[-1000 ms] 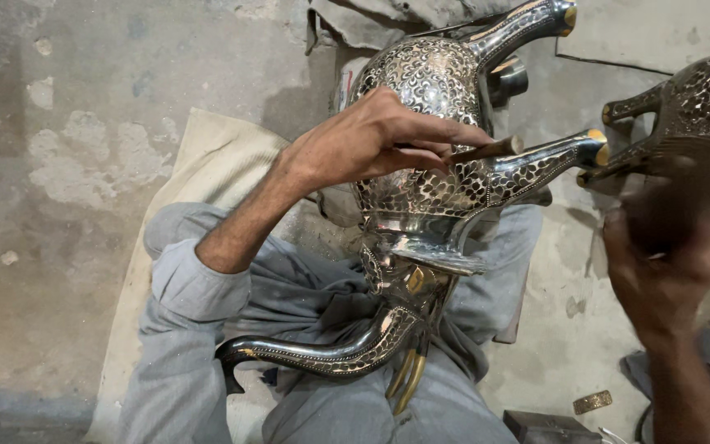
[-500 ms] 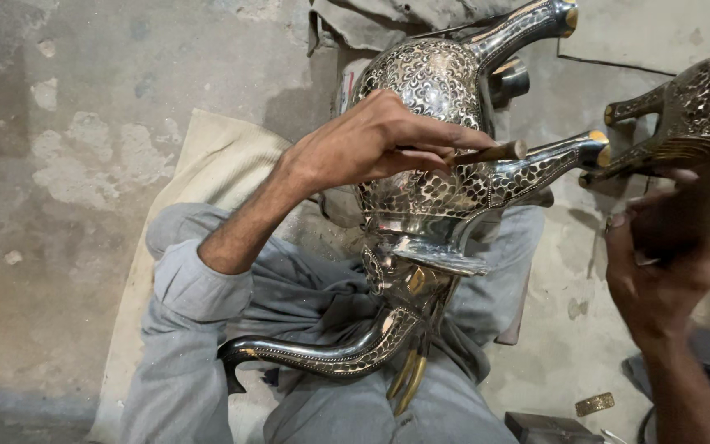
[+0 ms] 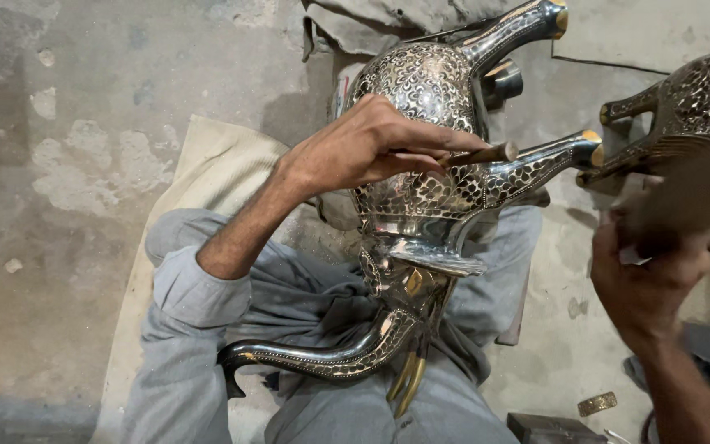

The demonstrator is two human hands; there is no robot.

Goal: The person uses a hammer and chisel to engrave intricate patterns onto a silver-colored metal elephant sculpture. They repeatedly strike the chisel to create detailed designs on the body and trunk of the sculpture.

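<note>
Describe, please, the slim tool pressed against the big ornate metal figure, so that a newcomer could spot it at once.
Start at the large patterned silver animal figure resting on the seated person's lap. The left hand lies across its body, and the fingers pinch a short, dark rod-like tool near one raised leg. Unlike the engraved, shiny metal around it, it is plain and dull.

**Materials and finish, elephant figure**

Silver elephant-shaped metal figure (image 3: 429,164): glossy, bright reflections; body covered in fine engraved scale pattern, dark in the recesses. Trunk (image 3: 322,358) smooth, polished. Tusks (image 3: 408,382) brass-coloured, shiny. Thin brown rod-shaped tool (image 3: 478,154) in left hand (image 3: 363,148): matt, wood-like. Grey trousers (image 3: 306,288): soft matt cloth, creased. Grey concrete floor (image 3: 67,164): rough, patchy, dull.
</note>
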